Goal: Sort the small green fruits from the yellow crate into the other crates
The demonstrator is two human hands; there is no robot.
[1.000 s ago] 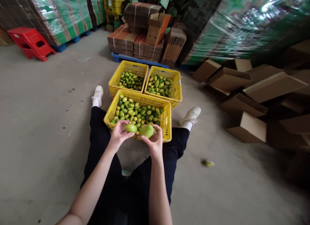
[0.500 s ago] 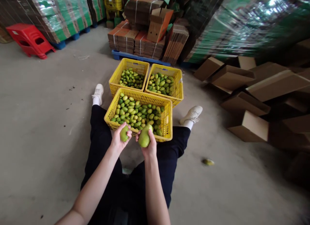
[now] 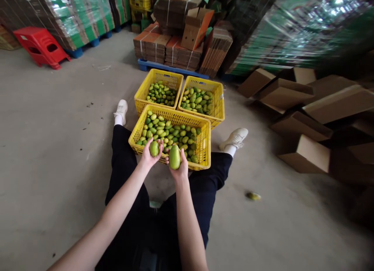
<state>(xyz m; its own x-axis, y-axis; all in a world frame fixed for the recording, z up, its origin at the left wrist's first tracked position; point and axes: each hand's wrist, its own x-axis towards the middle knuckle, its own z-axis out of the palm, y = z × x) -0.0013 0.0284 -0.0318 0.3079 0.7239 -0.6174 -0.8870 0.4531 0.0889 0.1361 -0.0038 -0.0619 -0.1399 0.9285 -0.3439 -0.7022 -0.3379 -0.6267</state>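
Observation:
My left hand (image 3: 148, 159) holds a small green mango (image 3: 154, 148), its fingers curled around the side of it. Beside it, my right hand (image 3: 181, 171) grips a larger, paler green mango (image 3: 174, 157), with the thumb along its right side. Both hands are over the near edge of a yellow plastic crate (image 3: 207, 144), which stands between my legs with many green and yellowish mangoes (image 3: 160, 127) in it. Behind that crate, a left yellow crate (image 3: 140, 104) and a right yellow crate (image 3: 219, 101) hold more mangoes.
One mango (image 3: 253, 196) lies on the concrete floor at right. Open cardboard boxes (image 3: 312, 152) are heaped along the right side. Flattened cartons (image 3: 152, 47) are stacked on a blue pallet (image 3: 172, 68) at the back. A red stool (image 3: 43, 47) lies tipped at far left.
Both mangoes have turned in my hands, and the left fingers have loosened around the small one. My left hand has risen slightly. The whole view has shifted a little.

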